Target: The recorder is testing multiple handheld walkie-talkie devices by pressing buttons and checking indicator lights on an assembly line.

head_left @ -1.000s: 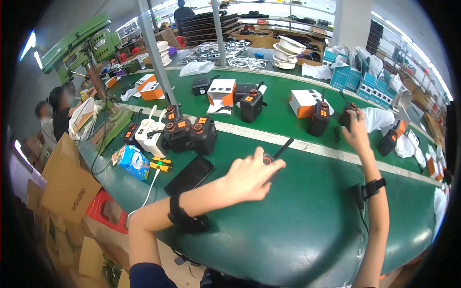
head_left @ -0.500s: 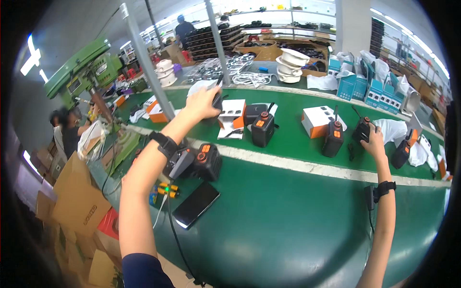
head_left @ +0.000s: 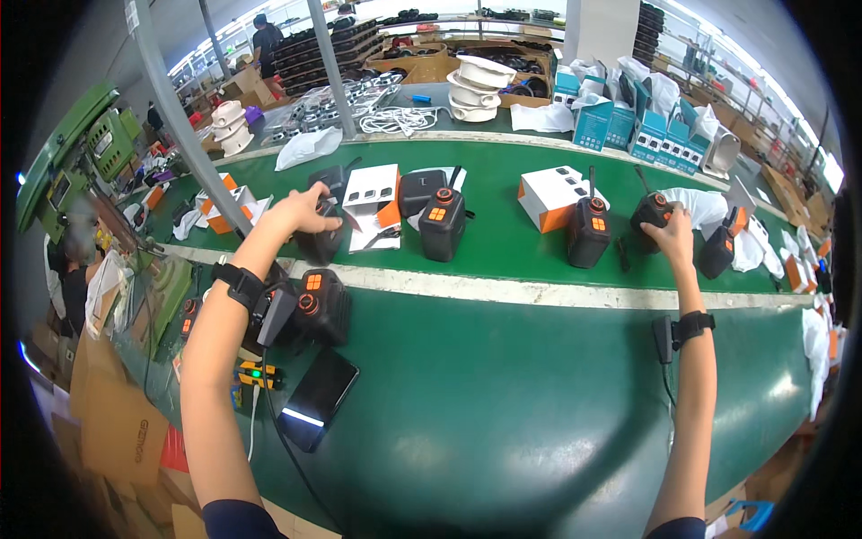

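On the left, my left hand (head_left: 301, 214) curls over the top of a black boxy device (head_left: 319, 246), its fingers hiding most of the controls. Another dark piece (head_left: 330, 182) shows just behind those fingers. At the right, my right hand (head_left: 672, 232) grips the side of a black device (head_left: 648, 214) with an orange-ringed knob and an upright antenna. Between the hands stand two similar devices with orange buttons, a left one (head_left: 444, 226) and a right one (head_left: 588, 234). White-and-orange boxes, a left one (head_left: 371, 193) and a right one (head_left: 549, 193), stand beside them.
Nearer me are another black device (head_left: 323, 305), a phone (head_left: 319, 400) and a yellow gadget (head_left: 258, 374) with cables. A metal post (head_left: 175, 108) rises beside my left arm; a green drill press (head_left: 67, 171) stands far left. One more device (head_left: 721, 244) lies tilted right of my right hand.
The view has swung right, so the scene sits further left. My left hand has come down and nearer on the left of the white-and-orange box. My right hand keeps hold of its device.
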### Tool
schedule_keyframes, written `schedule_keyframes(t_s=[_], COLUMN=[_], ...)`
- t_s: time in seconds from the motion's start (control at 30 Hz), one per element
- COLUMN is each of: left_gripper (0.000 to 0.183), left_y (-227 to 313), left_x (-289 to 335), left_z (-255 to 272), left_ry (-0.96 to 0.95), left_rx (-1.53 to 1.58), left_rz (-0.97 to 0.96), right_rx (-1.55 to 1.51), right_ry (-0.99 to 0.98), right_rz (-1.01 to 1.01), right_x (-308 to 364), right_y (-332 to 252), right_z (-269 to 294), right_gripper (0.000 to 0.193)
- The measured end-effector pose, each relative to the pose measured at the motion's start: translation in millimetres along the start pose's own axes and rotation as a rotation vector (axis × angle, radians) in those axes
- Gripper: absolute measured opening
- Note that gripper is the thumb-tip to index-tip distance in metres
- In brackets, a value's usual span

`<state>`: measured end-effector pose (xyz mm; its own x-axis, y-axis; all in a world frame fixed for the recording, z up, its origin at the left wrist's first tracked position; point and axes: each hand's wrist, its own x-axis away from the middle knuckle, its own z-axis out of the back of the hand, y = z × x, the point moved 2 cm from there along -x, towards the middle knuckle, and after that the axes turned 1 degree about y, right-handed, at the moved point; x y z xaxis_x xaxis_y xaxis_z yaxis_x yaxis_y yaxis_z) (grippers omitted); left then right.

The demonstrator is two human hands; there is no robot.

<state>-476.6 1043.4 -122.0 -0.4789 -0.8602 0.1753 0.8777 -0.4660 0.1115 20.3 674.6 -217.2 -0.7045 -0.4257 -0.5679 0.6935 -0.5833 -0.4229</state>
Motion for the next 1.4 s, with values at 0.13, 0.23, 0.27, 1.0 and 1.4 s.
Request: schedule_keyframes(t_s=[0.13, 0.23, 0.27, 1.0, 1.4], left_gripper=[0.074, 0.061, 0.054, 0.038, 0.037], left_y=[20.2, 33.9, 38.3, 28.9, 49.2], left_x=[43.0, 93.8, 115.5, 329.3, 305.8], left_z=[35.2, 53.7, 54.3, -81.5, -112.0], left_ry=[0.111, 0.271, 0.339, 0.117, 0.061], left_rx=[-0.213, -0.245, -0.265, 0.116, 0.460], left_rz=[-0.012, -0.120, -0.156, -0.792, -0.775], right_rx=[0.105, 0.259, 0.437, 0.388, 0.052], right_ry=[-0.103, -0.196, -0.267, -0.808, -0.400], right_rz=[-0.053, -0.042, -0.080, 0.656, 0.715], right_x=[16.2, 16.2, 14.2, 9.9, -14.4], right_y=[3.3, -5.9, -14.5, -383.9, -350.1], right_z=[6.6, 9.1, 9.7, -172.1, -83.3], right_gripper=[0.069, 0.077, 0.081, 0.088, 0.103])
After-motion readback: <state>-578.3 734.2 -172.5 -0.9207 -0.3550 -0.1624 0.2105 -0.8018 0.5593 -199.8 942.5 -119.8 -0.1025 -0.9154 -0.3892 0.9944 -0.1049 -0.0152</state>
